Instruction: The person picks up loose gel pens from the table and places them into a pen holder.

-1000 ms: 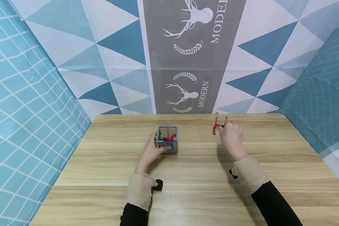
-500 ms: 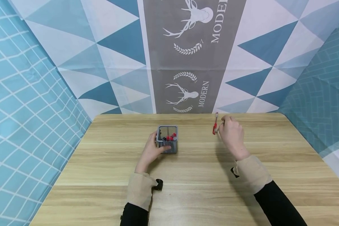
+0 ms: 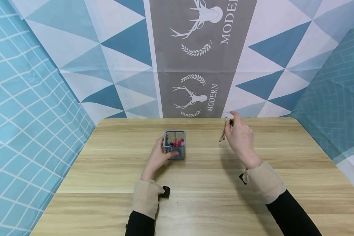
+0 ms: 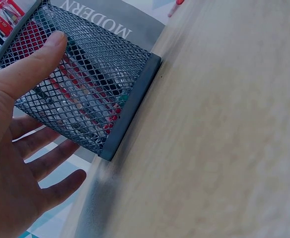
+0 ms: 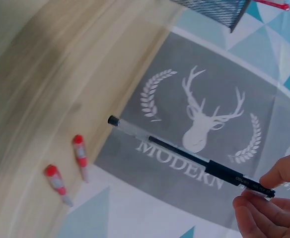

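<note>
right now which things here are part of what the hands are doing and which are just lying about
In use:
- black gel pen, pinched by the right hand
- mesh pen holder, held by the left hand

Lying about:
- two red-capped pens on the wooden table

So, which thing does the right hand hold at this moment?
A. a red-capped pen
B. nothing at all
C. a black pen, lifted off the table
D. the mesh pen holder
C: in the right wrist view the right hand pinches the black pen by one end, above the table, while two red-capped pens lie on the wood and the left hand holds the mesh pen holder.
</note>
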`<state>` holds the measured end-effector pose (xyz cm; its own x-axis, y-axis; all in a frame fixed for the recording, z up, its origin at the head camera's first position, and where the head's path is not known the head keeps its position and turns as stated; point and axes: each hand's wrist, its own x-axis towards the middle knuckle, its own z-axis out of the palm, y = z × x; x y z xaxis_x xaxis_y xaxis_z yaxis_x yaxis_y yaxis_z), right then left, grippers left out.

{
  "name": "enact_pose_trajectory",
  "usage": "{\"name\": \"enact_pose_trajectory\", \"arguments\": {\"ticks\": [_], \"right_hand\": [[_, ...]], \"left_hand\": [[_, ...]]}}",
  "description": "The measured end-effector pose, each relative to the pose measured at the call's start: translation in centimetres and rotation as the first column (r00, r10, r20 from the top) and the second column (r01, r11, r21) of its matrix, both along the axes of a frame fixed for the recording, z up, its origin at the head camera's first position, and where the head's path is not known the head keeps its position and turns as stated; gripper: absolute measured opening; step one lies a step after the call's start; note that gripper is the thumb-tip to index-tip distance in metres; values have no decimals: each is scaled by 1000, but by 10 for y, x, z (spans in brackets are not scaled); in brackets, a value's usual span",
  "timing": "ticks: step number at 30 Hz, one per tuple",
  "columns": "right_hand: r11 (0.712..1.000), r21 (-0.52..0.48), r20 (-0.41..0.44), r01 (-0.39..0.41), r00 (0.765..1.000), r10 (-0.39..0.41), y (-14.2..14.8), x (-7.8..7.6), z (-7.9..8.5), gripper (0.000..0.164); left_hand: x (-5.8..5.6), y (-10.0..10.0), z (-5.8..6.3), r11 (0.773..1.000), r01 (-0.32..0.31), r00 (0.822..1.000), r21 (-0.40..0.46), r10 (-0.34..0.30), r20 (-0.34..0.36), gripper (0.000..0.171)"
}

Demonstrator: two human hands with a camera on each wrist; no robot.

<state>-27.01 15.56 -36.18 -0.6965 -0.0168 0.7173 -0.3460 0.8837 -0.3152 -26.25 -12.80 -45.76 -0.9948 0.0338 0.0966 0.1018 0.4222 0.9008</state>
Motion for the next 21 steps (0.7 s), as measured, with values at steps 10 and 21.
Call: {"name": "enact_pose_trajectory", "arguments": {"ticks": [10,21], "right_hand": [[996,-30,-15,-87,996,86,-18,13,14,20],[984,31,-105,-178,978,180,-43,31,28,21]], "left_hand": [[0,0,1,1000,1,1000,-4,-1,8,85],[1,1,3,1000,3,1000,-9,-3,15,86]]}}
